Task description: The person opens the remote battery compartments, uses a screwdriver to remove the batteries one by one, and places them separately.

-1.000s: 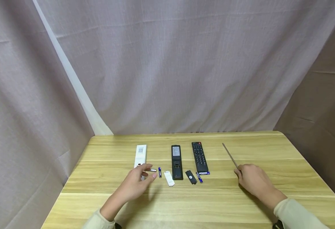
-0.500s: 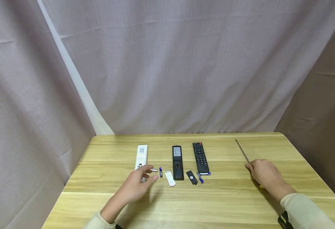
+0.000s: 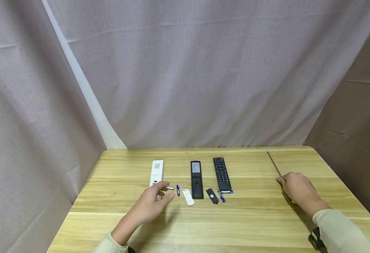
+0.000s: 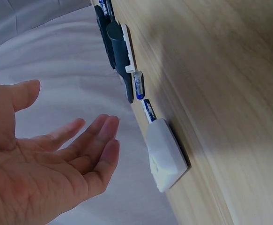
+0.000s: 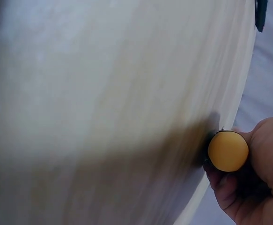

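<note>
My right hand (image 3: 300,191) grips a screwdriver by its handle, low over the right side of the table; the thin metal shaft (image 3: 273,164) points away to the back left. In the right wrist view the yellow butt of the screwdriver handle (image 5: 228,151) faces the camera. My left hand (image 3: 150,202), empty with relaxed fingers, hovers over the near end of a white remote control (image 3: 157,170). A battery (image 3: 170,188) lies by the white remote, partly behind my fingers in the head view. Another blue battery (image 3: 178,190) lies just right of it.
A white battery cover (image 3: 188,197) lies beside a black remote (image 3: 197,189) whose battery compartment is uncovered. Right of these are a black cover (image 3: 212,196), a second black remote (image 3: 222,174) with buttons up, and two blue batteries (image 3: 221,196). Grey curtain (image 3: 204,77) hangs behind the table.
My right hand has moved right and slightly away from me with the screwdriver. My left hand has stayed nearly still, and the remotes and batteries lie as before.
</note>
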### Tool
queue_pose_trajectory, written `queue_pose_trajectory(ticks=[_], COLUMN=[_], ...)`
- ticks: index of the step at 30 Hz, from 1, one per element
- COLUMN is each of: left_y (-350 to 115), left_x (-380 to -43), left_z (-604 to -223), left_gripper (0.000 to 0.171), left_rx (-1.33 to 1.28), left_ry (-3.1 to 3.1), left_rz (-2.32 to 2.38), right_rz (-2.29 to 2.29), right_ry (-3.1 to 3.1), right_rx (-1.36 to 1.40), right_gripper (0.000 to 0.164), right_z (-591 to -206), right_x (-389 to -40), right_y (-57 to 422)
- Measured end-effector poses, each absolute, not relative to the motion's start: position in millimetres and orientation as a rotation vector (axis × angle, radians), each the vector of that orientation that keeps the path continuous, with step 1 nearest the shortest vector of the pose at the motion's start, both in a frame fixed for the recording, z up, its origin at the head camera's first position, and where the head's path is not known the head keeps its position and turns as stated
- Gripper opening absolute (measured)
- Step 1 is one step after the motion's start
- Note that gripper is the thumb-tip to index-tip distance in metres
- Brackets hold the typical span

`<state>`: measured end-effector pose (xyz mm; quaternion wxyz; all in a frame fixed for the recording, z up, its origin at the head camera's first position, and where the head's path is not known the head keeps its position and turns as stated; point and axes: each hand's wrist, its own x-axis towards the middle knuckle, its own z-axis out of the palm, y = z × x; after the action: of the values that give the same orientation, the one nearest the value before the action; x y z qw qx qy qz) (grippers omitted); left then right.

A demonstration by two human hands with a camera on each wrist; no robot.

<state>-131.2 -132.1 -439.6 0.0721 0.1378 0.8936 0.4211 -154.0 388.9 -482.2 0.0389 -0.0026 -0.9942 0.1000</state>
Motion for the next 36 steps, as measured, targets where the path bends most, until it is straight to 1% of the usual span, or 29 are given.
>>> queue_pose_trajectory(ticks=[9, 14, 19, 24, 28, 34, 36], left_y=[-132.8, -133.5, -133.6, -132.6, -131.6, -125.5, -118.8], left_x=[-132.1, -132.7, -131.7, -131.0, -131.3, -133.6, -135.3], left_z=[-439.6, -437.6, -436.7, -437.3, -437.9, -441.1, -443.3], left_gripper=[0.056, 0.056, 0.057, 0.058, 0.059, 0.062, 0.061], left_rx=[0.398, 0.392, 0.380, 0.399, 0.406, 0.430, 0.464], left_ry=[2.688, 2.682, 2.674, 2.666, 2.655, 2.611, 2.596], left_rz=[1.258, 1.260, 1.273, 1.271, 1.271, 1.284, 1.271], right_rz=[0.285, 0.236, 0.273, 0.277, 0.300, 0.338, 0.354], right_ry=[-3.097, -2.967, -2.794, -2.712, -2.715, -2.743, -2.742], right_rx=[-0.011, 0.047, 0.241, 0.368, 0.378, 0.337, 0.323], right_gripper=[0.036, 0.045, 0.033, 0.025, 0.022, 0.020, 0.019], right_z=[-479.3, -462.3, -447.3, -445.6, -449.4, -453.5, -454.5], right_x=[-155.5, -147.0, -132.3, -121.4, -117.7, -113.4, -112.5], right_y=[391.4, 370.3, 324.5, 290.4, 280.6, 279.6, 280.2])
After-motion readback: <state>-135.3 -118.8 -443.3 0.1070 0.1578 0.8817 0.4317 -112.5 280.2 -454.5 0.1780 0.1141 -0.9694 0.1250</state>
